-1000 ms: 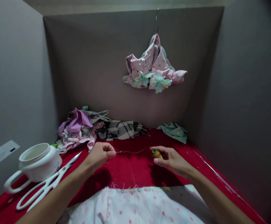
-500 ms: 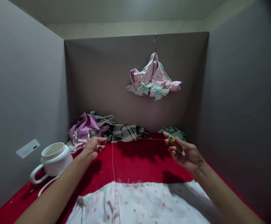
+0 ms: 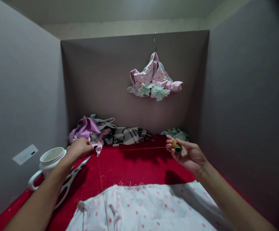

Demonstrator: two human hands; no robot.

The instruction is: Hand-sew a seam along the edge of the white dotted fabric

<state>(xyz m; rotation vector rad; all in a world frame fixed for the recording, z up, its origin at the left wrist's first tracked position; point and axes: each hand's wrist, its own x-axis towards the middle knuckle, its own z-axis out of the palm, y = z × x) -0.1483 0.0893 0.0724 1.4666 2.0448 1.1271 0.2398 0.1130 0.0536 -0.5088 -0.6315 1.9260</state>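
My right hand [image 3: 191,158] is wrapped round a small spool of orange thread [image 3: 177,143], its green end showing. From the spool the thread [image 3: 141,148] runs taut across to my left hand [image 3: 80,147], whose fingers are pinched together on it. Another length of thread drops from near the left fingertips to a white cloth with pink dots [image 3: 149,208], spread in front of me with a frayed far edge. Scissors with white handles [image 3: 75,173] lie beside my left forearm, partly covered by it.
A white handled pot [image 3: 51,156] stands at the left. Fabric scraps [image 3: 88,128], a black-and-white checked cloth [image 3: 127,135] and a green cloth [image 3: 176,133] lie along the back of the red surface [image 3: 134,170]. A dotted garment [image 3: 154,78] hangs on the back panel.
My left hand has moved left, drawing the thread out longer and bringing the scissors into view. The spool has tipped, its green end now facing me. The view has shifted slightly.
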